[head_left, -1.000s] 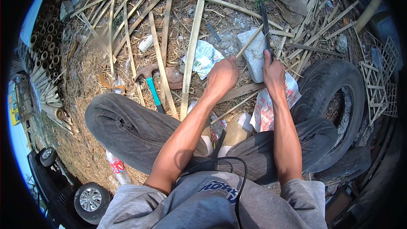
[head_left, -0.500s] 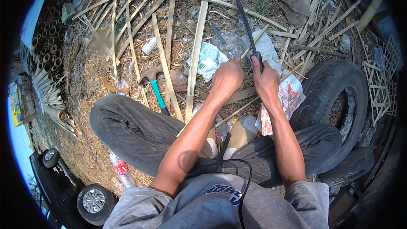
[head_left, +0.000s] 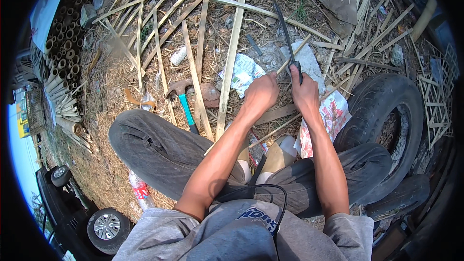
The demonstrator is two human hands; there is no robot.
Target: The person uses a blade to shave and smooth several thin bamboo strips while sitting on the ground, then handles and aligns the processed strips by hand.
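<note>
My left hand (head_left: 262,93) is closed around a thin bamboo strip (head_left: 300,46), whose far end sticks out beyond the fist toward the upper right. In my right hand (head_left: 305,92) is the dark handle of a long-bladed knife (head_left: 284,29). Its narrow blade points away from me and crosses the strip just ahead of the handle. The two hands are close together, above the ground in front of my crossed legs. A pale flat stone slab (head_left: 309,70) lies beneath the blade and strip. Where the strip runs behind my left fist is hard to make out.
A hammer (head_left: 186,111) with a teal handle lies left of my hands among long bamboo slats (head_left: 232,58). Crumpled printed paper (head_left: 244,75) is near my left hand. At right stands an old tyre (head_left: 357,106); a plastic bottle (head_left: 140,191) lies by my left leg.
The whole view has shifted slightly, the ground items sliding a little right and down. My right hand and the knife sit marginally lower against the strip; both grips are unchanged.
</note>
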